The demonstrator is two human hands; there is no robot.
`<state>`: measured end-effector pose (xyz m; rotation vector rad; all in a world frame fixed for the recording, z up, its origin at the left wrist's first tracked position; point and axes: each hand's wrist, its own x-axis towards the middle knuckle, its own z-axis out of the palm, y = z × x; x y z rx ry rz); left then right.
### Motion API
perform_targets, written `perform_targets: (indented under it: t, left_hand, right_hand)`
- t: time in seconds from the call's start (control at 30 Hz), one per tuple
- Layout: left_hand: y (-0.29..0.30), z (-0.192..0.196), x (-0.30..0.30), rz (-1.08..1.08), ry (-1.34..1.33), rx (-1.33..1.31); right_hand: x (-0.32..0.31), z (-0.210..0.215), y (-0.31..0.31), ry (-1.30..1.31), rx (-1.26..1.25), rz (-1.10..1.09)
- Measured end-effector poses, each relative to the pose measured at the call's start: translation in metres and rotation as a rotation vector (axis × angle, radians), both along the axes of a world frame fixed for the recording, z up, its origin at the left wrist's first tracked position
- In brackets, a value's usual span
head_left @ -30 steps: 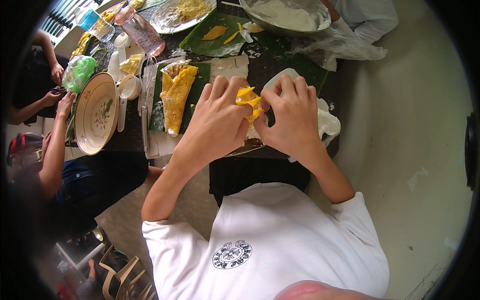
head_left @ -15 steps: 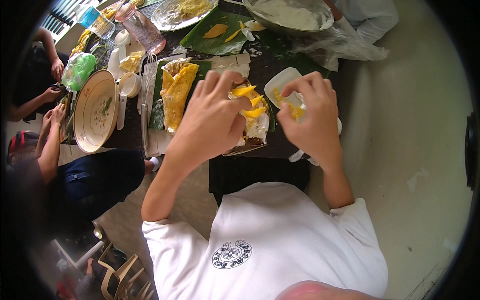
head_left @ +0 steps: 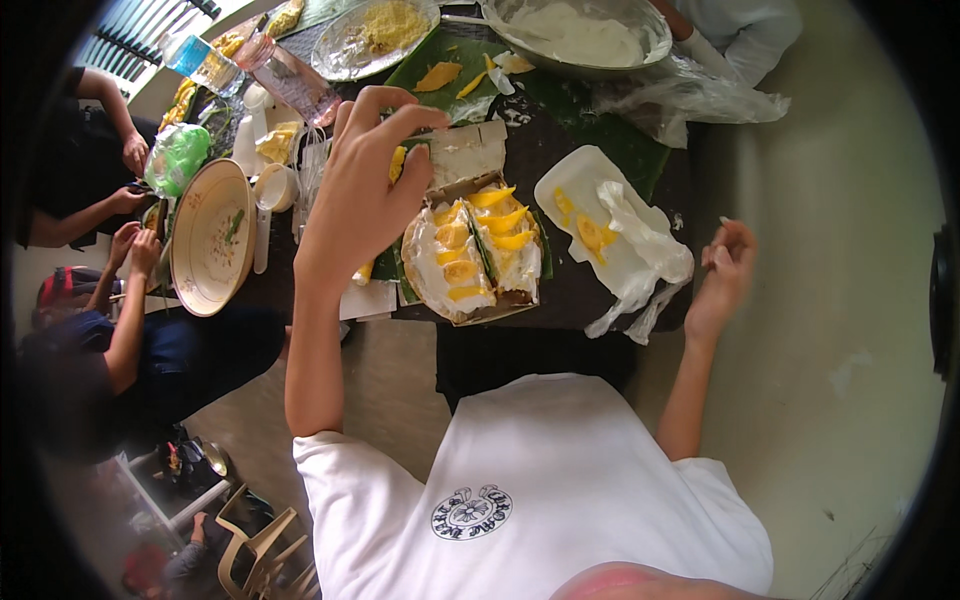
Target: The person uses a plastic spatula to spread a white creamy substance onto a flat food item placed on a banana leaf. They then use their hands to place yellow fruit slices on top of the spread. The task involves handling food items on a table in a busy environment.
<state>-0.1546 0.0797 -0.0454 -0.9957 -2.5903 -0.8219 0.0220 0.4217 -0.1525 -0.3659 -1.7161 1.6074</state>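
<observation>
My left hand [head_left: 365, 190] hovers over the left side of an opened cardboard box [head_left: 495, 310], thumb and forefinger apart, nothing visible between them. Inside the box lie two cream-covered pieces, a left one [head_left: 445, 262] and a right one [head_left: 508, 240], with a green leaf strip between them. Yellow mango slices [head_left: 515, 240] line both tops. Right of the box, a white plastic tray [head_left: 570, 180] holds some mango bits [head_left: 592, 236] and a crumpled clear plastic bag [head_left: 650, 250]. My right hand [head_left: 722, 275] is beyond the table's right edge, fingers loosely curled, seemingly holding nothing.
A large cream basin [head_left: 212, 240] and a white cup [head_left: 275, 187] stand left. A metal bowl of white cream [head_left: 580, 35], a plate of yellow shreds [head_left: 375, 40] and a banana leaf [head_left: 440, 75] lie at the back. Other people's hands [head_left: 135, 245] are at the left.
My left hand has lifted from the mango-topped piece and moved left, uncovering both pieces. My right hand has left the tray and swung right, past the table edge.
</observation>
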Motion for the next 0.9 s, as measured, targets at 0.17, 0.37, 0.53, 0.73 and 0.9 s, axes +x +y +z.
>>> perform_targets:
  t: [0.17,0.37,0.53,0.73,0.9]
  left_hand:
    - [0.017,-0.028,-0.055,0.072,0.004,-0.07]
    - [0.046,-0.071,-0.13,0.003,0.042,-0.273]
    - [0.067,-0.089,-0.158,0.032,0.139,-0.339]
    - [0.09,-0.072,-0.15,0.131,0.125,-0.491]
    - [0.094,-0.078,-0.157,0.232,0.139,-0.551]
  right_hand:
    - [0.012,-0.028,-0.015,0.208,-0.304,-0.071]
    - [0.012,-0.033,-0.02,0.239,-0.309,-0.091]
    - [0.01,-0.039,-0.016,0.217,-0.309,-0.124]
    - [0.012,-0.037,-0.015,0.239,-0.346,-0.132]
    - [0.013,-0.04,-0.015,0.248,-0.342,-0.153]
